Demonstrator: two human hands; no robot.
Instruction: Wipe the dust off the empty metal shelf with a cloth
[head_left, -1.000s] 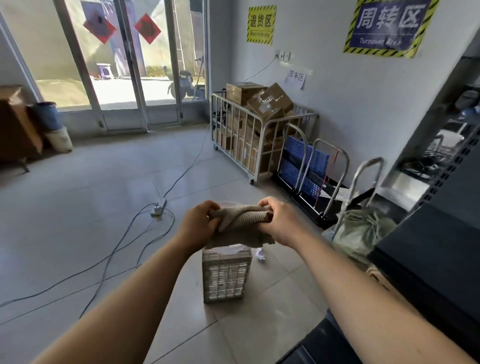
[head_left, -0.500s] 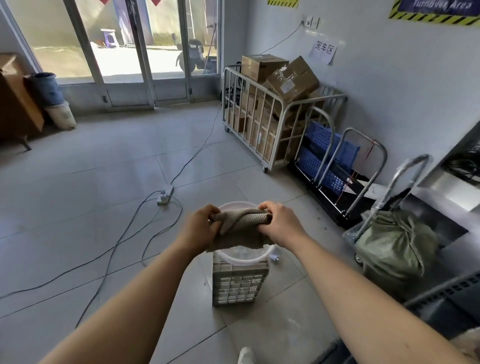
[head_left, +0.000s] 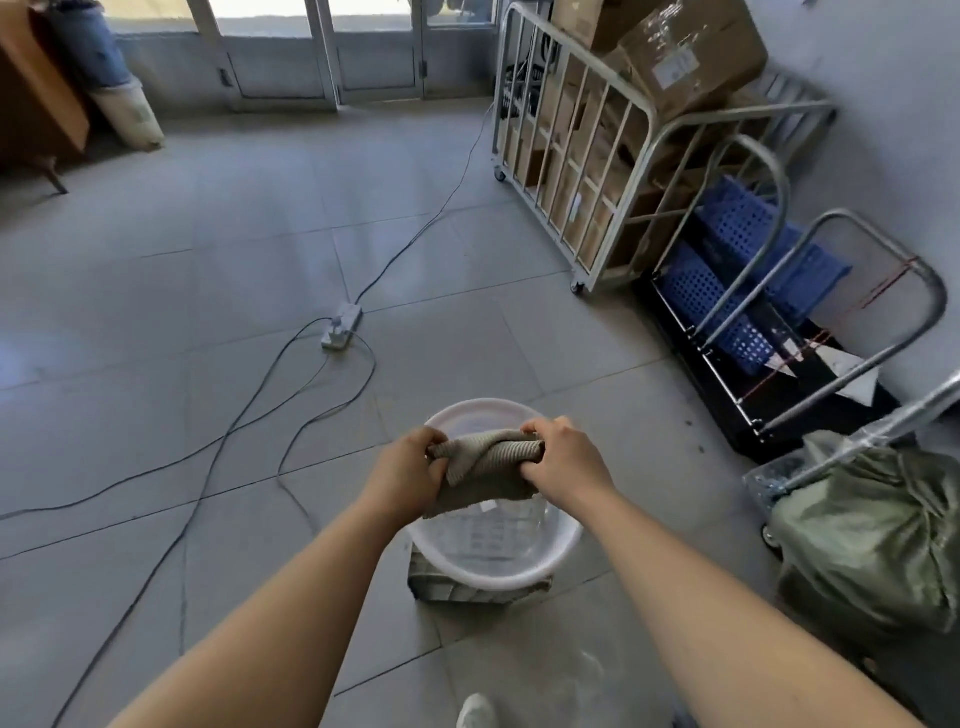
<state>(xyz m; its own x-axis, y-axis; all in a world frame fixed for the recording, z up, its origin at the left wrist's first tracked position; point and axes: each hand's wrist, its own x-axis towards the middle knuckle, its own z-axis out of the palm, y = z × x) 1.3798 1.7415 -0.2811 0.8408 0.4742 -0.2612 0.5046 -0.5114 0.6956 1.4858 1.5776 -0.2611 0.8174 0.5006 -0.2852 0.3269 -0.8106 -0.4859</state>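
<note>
Now: left hand (head_left: 410, 470) and right hand (head_left: 563, 462) each squeeze one end of the twisted cloth (head_left: 485, 465) over the white basin (head_left: 498, 566) | risk: drips miss the basin, floor (head_left: 234, 260) gets slippery | shelf not in view

Large grey floor tiles (head_left: 156, 322) fill most of the view, with a dull sheen where daylight falls from the glazed doors (head_left: 322, 47) along the far wall. Dark cables (head_left: 249, 415) trail across the floor and meet at a white power strip (head_left: 341, 326). At far left stands a brown wooden cabinet (head_left: 36, 98) with a blue and pale bin (head_left: 111, 78) just beside it. Along the pale right wall (head_left: 883, 78) a wheeled metal cage cart (head_left: 571, 156) holds cardboard boxes (head_left: 691, 52) (one tilted on top); nearer, blue perforated crates (head_left: 727, 280) lie on a black platform trolley (head_left: 753, 395), and a green sack (head_left: 872, 530) sits closest.
</note>
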